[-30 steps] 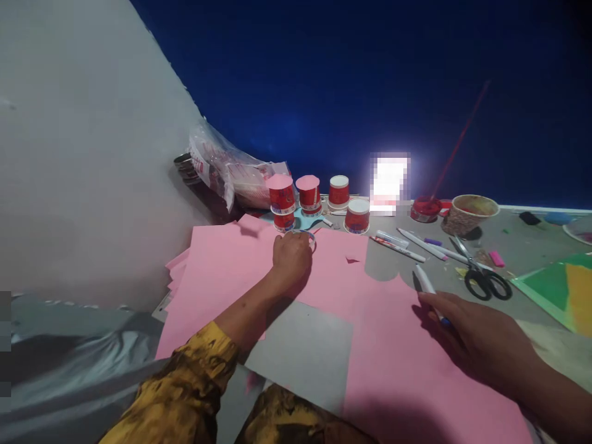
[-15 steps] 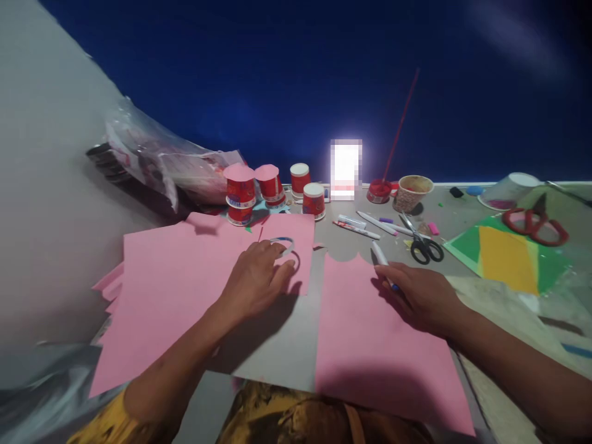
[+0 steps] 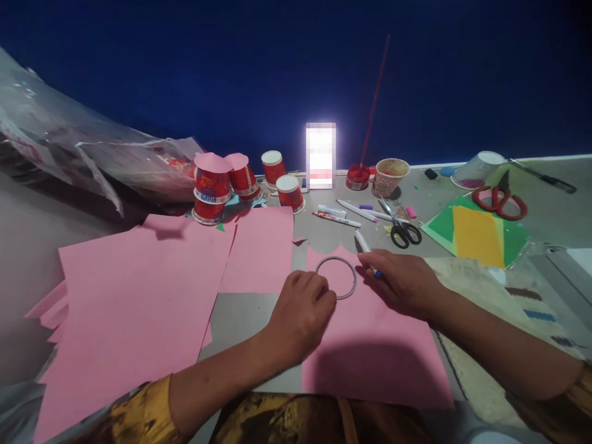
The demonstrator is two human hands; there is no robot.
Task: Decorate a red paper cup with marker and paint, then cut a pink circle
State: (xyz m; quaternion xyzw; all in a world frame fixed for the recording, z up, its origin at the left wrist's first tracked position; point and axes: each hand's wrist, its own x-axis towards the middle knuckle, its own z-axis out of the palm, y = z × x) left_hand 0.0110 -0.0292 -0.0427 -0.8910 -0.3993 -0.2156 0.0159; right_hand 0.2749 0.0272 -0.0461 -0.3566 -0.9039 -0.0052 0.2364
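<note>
My left hand (image 3: 303,311) pinches the left edge of a thin grey ring (image 3: 356,280), which is over the upper part of a pink sheet (image 3: 370,333) with a scalloped top edge. In my right hand (image 3: 402,277) is a white marker (image 3: 362,242) with a blue end, its other end pointing up and away. That hand is at the right side of the same sheet. More pink paper (image 3: 139,308) is spread on the left, and a smaller pink piece (image 3: 261,253) lies beside it.
Red paper cups (image 3: 210,185) stand at the back left near plastic bags (image 3: 129,166). Behind my hands are pens (image 3: 340,219), black-handled scissors (image 3: 404,234), a patterned cup (image 3: 391,177) and a glowing screen (image 3: 320,154). Red-handled scissors (image 3: 499,202) lie on green and yellow packets (image 3: 478,234) at right.
My left hand has moved right with the ring, from the left pink paper to the scalloped sheet. My right hand still holds the marker. The camera view has shifted.
</note>
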